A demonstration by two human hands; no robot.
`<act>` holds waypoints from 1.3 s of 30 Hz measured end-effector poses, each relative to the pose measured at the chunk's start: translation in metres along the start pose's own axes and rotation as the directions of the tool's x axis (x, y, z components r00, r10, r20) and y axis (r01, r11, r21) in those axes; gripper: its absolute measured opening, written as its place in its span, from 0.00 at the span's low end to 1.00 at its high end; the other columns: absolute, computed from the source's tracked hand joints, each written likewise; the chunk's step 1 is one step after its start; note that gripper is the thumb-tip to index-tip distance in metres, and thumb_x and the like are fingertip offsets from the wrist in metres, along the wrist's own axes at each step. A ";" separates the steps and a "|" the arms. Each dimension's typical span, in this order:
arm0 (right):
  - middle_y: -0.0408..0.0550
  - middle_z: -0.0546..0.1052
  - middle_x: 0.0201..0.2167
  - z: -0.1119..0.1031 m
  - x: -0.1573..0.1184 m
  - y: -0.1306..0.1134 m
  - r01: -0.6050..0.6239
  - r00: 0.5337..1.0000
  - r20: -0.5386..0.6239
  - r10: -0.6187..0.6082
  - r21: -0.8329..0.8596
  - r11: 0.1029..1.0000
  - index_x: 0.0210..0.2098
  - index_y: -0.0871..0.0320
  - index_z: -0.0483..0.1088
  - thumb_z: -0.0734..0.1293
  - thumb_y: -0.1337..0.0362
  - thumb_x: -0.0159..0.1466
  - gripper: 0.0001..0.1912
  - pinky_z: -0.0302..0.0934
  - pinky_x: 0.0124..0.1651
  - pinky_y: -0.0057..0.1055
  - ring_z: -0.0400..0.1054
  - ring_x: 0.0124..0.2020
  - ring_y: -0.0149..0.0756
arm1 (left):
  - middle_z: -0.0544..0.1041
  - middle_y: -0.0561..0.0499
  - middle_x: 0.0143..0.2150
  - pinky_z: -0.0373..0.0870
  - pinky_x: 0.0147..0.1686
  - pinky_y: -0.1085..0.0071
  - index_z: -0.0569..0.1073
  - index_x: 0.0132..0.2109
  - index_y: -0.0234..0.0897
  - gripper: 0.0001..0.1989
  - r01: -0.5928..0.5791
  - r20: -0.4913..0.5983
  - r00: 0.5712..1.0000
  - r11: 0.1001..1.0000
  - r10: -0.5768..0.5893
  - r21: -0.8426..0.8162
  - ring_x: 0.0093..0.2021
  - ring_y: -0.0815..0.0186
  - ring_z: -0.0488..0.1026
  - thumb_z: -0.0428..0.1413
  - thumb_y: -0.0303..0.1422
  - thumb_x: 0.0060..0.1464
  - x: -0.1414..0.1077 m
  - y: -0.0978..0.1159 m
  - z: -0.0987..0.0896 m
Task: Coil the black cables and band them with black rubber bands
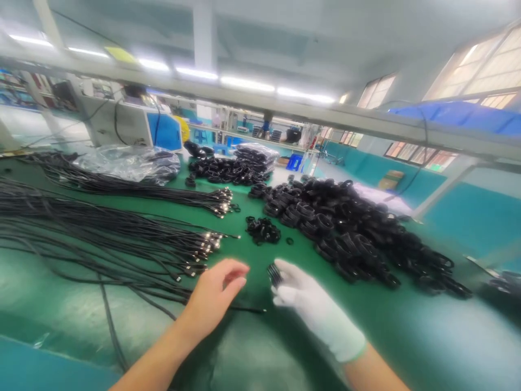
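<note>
Head view. Left hand (pixel 217 288) bare, above the green surface (pixel 240 347), just beside the metal-tipped ends of the nearer black cable bundle (pixel 163 244). Its fingers are curled, thumb a little apart from forefinger; nothing shows between them. A single cable end (pixel 254 310) sticks out to the right, below this hand; whether the hand touches that cable, cannot tell.

Right hand (pixel 299 293) in a white glove, fingers clamped on a small stack of thin black pieces (pixel 275 275). Exact type unclear, blurred. The two hands face each other, apart.

Beyond them on the surface: a small pile of black loops (pixel 262 231), one loose black loop (pixel 290 240) just to its right. Farther right, a large heap of coiled black cables (pixel 345 228). Farther cable bundle (pixel 163 193) at left, clear plastic bag (pixel 126 163) behind it.

Judgement: step in hand looks like holding the pieces ready between the hands. Separating one would call for a light right grip and a fine left pinch.
</note>
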State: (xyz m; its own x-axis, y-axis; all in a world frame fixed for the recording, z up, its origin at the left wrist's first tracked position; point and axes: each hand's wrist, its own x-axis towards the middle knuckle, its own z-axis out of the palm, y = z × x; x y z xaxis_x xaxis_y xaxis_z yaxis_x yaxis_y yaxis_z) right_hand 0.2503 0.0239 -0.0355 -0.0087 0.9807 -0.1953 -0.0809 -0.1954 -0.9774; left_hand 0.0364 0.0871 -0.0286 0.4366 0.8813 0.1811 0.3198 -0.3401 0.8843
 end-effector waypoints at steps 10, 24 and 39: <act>0.54 0.69 0.44 0.053 -0.022 -0.009 0.019 0.979 0.194 -0.057 0.193 0.981 0.52 0.60 0.65 0.70 0.63 0.55 0.26 0.67 0.42 0.41 0.67 0.44 0.44 | 0.74 0.54 0.34 0.66 0.35 0.75 0.74 0.36 0.38 0.15 -0.159 -0.231 0.967 0.961 0.105 -0.228 0.35 0.69 0.71 0.50 0.18 0.45 -0.008 0.012 0.031; 0.50 0.68 0.54 -0.030 0.026 -0.048 0.034 0.879 -0.311 -0.360 -0.714 0.699 0.55 0.57 0.62 0.66 0.61 0.57 0.27 0.59 0.56 0.37 0.64 0.53 0.41 | 0.72 0.52 0.43 0.67 0.37 0.69 0.69 0.50 0.43 0.15 -0.001 -0.121 0.993 0.990 0.018 0.142 0.34 0.67 0.70 0.51 0.31 0.54 0.011 -0.006 -0.004; 0.52 0.68 0.51 -0.175 0.124 -0.102 -0.356 0.666 -0.620 -0.414 -0.752 0.555 0.51 0.60 0.64 0.63 0.60 0.64 0.17 0.62 0.49 0.46 0.65 0.49 0.42 | 0.73 0.54 0.39 0.67 0.36 0.71 0.71 0.42 0.43 0.10 0.025 0.077 0.996 0.945 -0.053 0.325 0.34 0.67 0.72 0.47 0.36 0.57 0.018 -0.027 0.007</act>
State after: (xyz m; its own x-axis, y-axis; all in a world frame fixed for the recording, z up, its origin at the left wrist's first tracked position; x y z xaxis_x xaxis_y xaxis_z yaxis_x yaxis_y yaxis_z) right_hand 0.4316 0.1645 0.0261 0.6460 0.7297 0.2240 0.7078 -0.4626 -0.5339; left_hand 0.0413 0.1101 -0.0522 0.4822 0.8703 0.1004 0.5866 -0.4058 0.7009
